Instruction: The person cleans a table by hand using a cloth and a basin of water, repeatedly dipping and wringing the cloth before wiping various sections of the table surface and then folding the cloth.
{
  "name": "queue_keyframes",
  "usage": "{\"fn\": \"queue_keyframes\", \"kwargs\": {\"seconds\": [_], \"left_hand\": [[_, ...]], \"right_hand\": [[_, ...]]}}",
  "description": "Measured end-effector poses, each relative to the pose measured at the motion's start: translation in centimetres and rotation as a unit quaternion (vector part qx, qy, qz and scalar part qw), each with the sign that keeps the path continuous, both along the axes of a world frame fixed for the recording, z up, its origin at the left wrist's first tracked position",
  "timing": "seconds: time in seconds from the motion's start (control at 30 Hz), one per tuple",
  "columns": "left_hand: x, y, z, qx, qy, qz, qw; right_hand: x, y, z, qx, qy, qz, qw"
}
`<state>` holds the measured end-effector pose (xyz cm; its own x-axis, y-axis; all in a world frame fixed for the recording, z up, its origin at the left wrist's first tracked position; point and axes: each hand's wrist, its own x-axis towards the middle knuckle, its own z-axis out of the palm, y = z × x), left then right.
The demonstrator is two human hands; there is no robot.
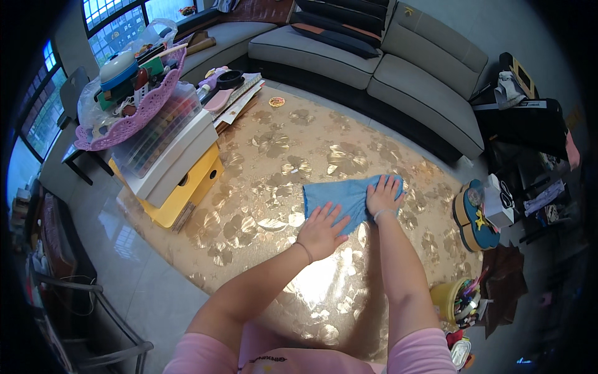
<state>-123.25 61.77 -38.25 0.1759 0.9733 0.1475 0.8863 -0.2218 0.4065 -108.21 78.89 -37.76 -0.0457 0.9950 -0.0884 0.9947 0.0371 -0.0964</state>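
Observation:
A blue cloth (340, 196) lies spread and slightly rumpled on a table covered with a gold floral tablecloth (261, 187). My left hand (321, 231) rests palm down over the cloth's lower left edge, fingers spread and the wrist beyond the cloth. At the cloth's right end, my right hand (384, 196) presses flat with its fingers apart, the fingertips near the far edge. Neither hand's fingers curl around the cloth. The palms hide parts of it.
At the left, a yellow box (201, 191), a white box (182, 159) and a clear plastic case (163, 126) are stacked under a loaded pink basket (149, 110). A yellow pen bucket (444, 299) and a blue-topped organizer (486, 238) stand at the right. A grey sofa (322, 56) curves behind.

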Motion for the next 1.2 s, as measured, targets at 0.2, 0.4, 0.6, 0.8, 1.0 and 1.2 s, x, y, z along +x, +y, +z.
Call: {"fn": "queue_keyframes", "kwargs": {"seconds": [0.2,0.4,0.6,0.8,1.0,1.2], "left_hand": [[2.0,2.5,0.7,-0.061,0.035,0.025,0.997],[2.3,7.0,0.6,-0.051,0.018,0.069,0.996],[1.6,9.5,0.2,-0.062,0.020,0.093,0.994],[-0.4,9.8,0.8,-0.084,0.029,0.078,0.993],[-4.0,8.9,2.0,-0.121,0.079,0.081,0.986],[-6.5,7.4,1.1,-0.059,0.066,0.085,0.992]], "right_hand": [[-4.3,6.0,1.3,-0.052,0.038,-0.039,0.997],[-8.5,12.6,-0.3,0.015,0.004,0.062,0.998],[-13.1,16.2,-1.3,0.050,0.002,0.182,0.982],[-17.6,16.5,-1.4,0.064,0.026,0.266,0.962],[-24.6,14.6,-1.2,0.057,0.046,0.382,0.921],[-29.4,10.5,-1.0,0.059,0.078,0.554,0.827]]}}
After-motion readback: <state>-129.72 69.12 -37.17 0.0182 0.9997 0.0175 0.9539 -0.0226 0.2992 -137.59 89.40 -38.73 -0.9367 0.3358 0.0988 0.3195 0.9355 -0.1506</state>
